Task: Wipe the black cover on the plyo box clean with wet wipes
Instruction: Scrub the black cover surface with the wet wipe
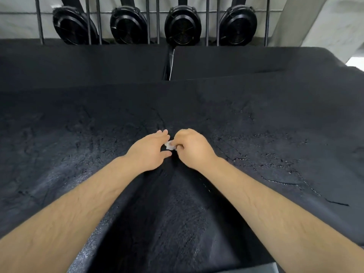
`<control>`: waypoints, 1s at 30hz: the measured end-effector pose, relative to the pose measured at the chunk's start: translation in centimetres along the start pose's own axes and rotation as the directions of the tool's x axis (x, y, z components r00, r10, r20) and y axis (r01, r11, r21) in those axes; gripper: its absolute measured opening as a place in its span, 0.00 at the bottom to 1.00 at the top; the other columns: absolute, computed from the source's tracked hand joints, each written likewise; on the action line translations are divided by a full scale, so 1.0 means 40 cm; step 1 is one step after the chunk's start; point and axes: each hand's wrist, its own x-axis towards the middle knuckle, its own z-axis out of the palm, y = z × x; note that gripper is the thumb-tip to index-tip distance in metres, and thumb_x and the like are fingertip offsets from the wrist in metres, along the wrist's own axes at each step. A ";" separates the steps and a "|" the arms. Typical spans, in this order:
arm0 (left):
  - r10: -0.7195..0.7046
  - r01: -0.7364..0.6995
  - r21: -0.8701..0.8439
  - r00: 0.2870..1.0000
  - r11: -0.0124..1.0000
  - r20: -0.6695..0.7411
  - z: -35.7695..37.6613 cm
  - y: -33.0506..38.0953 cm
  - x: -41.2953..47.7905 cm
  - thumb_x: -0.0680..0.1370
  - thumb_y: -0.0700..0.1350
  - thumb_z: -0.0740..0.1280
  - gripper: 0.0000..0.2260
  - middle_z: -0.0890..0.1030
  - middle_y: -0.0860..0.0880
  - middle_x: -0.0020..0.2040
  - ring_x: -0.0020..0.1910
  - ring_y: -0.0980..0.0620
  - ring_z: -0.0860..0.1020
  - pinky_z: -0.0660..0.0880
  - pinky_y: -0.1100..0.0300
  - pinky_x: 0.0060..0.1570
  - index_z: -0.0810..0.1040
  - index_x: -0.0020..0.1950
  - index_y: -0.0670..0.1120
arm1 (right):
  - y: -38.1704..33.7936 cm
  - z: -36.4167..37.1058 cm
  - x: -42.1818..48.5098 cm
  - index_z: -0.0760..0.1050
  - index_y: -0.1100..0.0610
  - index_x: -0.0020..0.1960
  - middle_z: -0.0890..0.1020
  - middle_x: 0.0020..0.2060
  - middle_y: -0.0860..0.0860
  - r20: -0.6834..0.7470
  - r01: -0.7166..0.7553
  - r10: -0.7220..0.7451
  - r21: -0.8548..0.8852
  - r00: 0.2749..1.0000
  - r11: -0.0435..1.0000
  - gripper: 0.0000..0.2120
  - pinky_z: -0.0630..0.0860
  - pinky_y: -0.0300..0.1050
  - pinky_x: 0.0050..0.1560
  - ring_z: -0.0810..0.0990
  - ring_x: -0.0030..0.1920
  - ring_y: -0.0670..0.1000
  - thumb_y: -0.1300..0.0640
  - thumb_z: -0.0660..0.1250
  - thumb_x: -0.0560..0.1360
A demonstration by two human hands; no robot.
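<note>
The black cover point(256, 134) of the plyo box fills most of the view; its textured surface is cracked and shines wet in patches. Both my hands meet at its middle. My right hand point(192, 147) has its fingers curled round a small crumpled white wet wipe point(169, 145), most of it hidden in the fist. My left hand point(150, 149) lies beside it with fingers nearly straight, fingertips and thumb reaching the wipe's edge. Both forearms stretch out over the cover.
Two more black-covered boxes point(78, 62) stand behind, with a narrow gap point(168, 64) between them. Beyond them, black fan housings point(182, 26) sit behind vertical metal bars along a pale wall. A bright strip of floor point(356, 62) shows at the far right.
</note>
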 end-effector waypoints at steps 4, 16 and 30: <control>-0.016 0.017 -0.012 1.000 1.000 0.018 0.001 0.000 0.000 0.83 0.52 0.62 0.28 0.52 0.57 0.81 0.80 0.58 0.50 0.53 0.57 0.78 0.57 0.81 0.50 | 0.085 -0.070 0.067 0.85 0.53 0.55 0.83 0.54 0.52 -0.068 -0.245 0.250 0.082 0.966 0.966 0.14 0.74 0.42 0.55 0.79 0.56 0.54 0.63 0.63 0.77; 0.037 -0.038 -0.035 0.999 0.999 -0.013 0.018 0.043 -0.036 0.84 0.47 0.60 0.24 0.54 0.55 0.82 0.81 0.55 0.50 0.52 0.53 0.78 0.60 0.80 0.50 | 0.007 -0.022 -0.080 0.86 0.54 0.51 0.85 0.51 0.47 -0.181 -0.040 0.062 0.123 0.981 0.992 0.10 0.76 0.44 0.54 0.79 0.54 0.50 0.58 0.65 0.80; -0.004 -0.010 -0.172 0.997 0.985 -0.079 0.026 0.044 -0.069 0.79 0.51 0.69 0.26 0.66 0.63 0.75 0.73 0.57 0.67 0.68 0.56 0.67 0.65 0.76 0.58 | -0.018 -0.036 -0.064 0.83 0.55 0.57 0.81 0.56 0.53 -0.011 -0.222 0.222 0.007 0.975 0.975 0.12 0.77 0.51 0.56 0.79 0.56 0.57 0.58 0.62 0.80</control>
